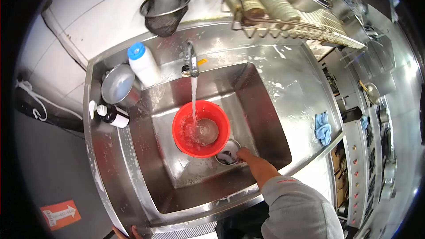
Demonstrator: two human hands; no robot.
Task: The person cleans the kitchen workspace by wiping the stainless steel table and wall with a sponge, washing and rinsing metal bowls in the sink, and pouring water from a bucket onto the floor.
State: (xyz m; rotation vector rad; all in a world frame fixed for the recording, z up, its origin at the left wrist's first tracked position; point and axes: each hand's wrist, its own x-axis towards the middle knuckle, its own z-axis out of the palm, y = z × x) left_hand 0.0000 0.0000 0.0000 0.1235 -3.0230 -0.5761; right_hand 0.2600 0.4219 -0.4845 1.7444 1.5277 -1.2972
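My right hand (pixel 244 154) reaches into the steel sink (pixel 188 181), its fingers closed on the rim or handle of a small round metal bowl (pixel 226 158). Something dark and whitish lies inside that bowl; I cannot make out what. Touching or overlapping it is a red plastic bucket (pixel 178 140) on the sink floor. Water runs from the faucet (pixel 191 59) into the bucket, which has some water in it. At the counter's front edge, only a few fingers of my left hand (pixel 128 232) show, apart and resting on the rim; the rest is out of frame.
Left of the faucet stand a white bottle with a blue cap (pixel 145 67), a metal pot (pixel 118 86) and a pump bottle (pixel 116 116). A mesh strainer (pixel 165 13) hangs on the wall. A blue cloth (pixel 323 128) lies right; a wire rack (pixel 292 26) overhangs the back.
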